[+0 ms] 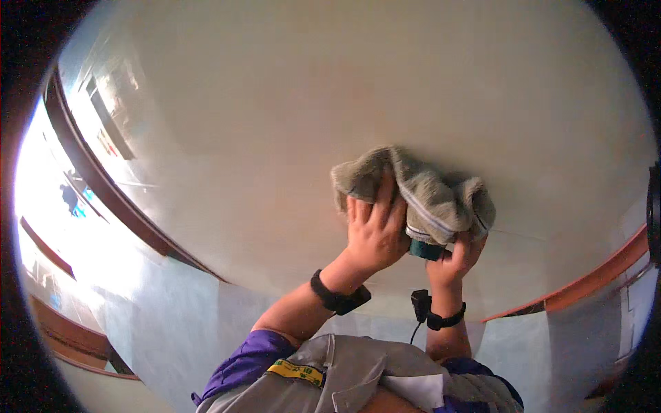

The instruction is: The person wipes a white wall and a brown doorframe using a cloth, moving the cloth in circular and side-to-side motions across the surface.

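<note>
A crumpled grey-green towelling cloth point(428, 191) with pale and dark stripes lies over something on the broad, pale, glossy surface point(258, 129). My left hand point(376, 227) rests on the cloth's left part, its fingers spread and some fingertips hidden in the folds. At the cloth's lower right edge, my right hand point(459, 258) has its fingers partly under the fabric, by a dark green object point(426, 250) that shows only a short rounded end. The folds hide the rest of that object and what the right fingers grip. Both wrists wear black straps with small black devices.
Reddish-brown edging point(599, 279) borders the pale surface at the right, and darker brown edging point(119, 201) curves along its left. Past the left edge lie bright glare and another brown-edged surface point(72, 335). Grey-blue floor point(170, 310) shows below. A thin black cable point(414, 333) hangs near the right wrist.
</note>
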A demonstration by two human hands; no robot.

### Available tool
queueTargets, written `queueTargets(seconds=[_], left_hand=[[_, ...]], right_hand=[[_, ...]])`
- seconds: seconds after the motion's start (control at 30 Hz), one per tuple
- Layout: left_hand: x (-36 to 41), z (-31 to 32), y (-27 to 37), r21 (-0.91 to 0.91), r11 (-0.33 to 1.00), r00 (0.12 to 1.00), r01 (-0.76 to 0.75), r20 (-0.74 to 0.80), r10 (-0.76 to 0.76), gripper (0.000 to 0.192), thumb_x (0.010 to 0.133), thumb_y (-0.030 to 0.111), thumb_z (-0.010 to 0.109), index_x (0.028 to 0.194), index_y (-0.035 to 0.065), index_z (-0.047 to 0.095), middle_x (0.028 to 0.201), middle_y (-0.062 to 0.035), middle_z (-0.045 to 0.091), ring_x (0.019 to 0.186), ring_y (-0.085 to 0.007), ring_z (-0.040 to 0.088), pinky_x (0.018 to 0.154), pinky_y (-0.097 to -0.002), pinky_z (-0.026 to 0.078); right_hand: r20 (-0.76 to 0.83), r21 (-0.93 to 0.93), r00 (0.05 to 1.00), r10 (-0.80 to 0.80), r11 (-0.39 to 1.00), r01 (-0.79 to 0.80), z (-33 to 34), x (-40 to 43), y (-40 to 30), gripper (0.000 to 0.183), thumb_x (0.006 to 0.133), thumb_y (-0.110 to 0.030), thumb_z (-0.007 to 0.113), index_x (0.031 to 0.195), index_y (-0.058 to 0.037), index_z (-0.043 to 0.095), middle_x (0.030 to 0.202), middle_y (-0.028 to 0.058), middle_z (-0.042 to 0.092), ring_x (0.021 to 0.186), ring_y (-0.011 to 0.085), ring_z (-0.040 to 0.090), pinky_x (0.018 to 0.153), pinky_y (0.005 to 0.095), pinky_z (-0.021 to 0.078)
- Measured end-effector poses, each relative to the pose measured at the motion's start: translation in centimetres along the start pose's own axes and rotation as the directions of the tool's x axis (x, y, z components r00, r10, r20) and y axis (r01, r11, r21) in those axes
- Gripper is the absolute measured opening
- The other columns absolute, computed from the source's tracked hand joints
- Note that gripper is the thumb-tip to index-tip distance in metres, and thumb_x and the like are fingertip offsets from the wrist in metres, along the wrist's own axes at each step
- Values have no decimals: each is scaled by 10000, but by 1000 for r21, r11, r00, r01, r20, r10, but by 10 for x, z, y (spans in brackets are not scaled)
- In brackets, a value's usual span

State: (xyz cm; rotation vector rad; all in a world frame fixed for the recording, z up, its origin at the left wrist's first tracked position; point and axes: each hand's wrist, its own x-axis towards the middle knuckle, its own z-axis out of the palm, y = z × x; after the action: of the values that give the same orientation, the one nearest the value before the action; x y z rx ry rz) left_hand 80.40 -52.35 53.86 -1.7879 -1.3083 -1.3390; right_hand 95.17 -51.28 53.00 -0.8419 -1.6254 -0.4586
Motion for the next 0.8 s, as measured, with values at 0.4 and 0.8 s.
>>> queueTargets(seconds=[0.4, 0.8], left_hand=[[-76, 120, 37, 147, 965, 976, -217, 9, 218, 207, 727, 127, 567, 917, 60, 615, 1291, -92, 474, 1182, -304, 428, 973, -521, 314], [-128, -37, -203, 355, 931, 996, 90, -44, -80, 496, 650, 41, 518, 1145, 21, 536, 1323, -162, 411, 1209, -385, 370, 997, -500, 296]], right_hand=[[59, 91, 996, 67, 993, -72, -4, -97, 133, 531, 767, -203, 592, 1265, -60, 471, 1332, 167, 413, 1231, 373, 356, 1009, 526, 185], [221, 148, 949, -224, 970, 194, 158, -88, -74, 474, 703, -114, 573, 1175, -69, 557, 1215, 183, 501, 1152, 398, 424, 999, 540, 230]])
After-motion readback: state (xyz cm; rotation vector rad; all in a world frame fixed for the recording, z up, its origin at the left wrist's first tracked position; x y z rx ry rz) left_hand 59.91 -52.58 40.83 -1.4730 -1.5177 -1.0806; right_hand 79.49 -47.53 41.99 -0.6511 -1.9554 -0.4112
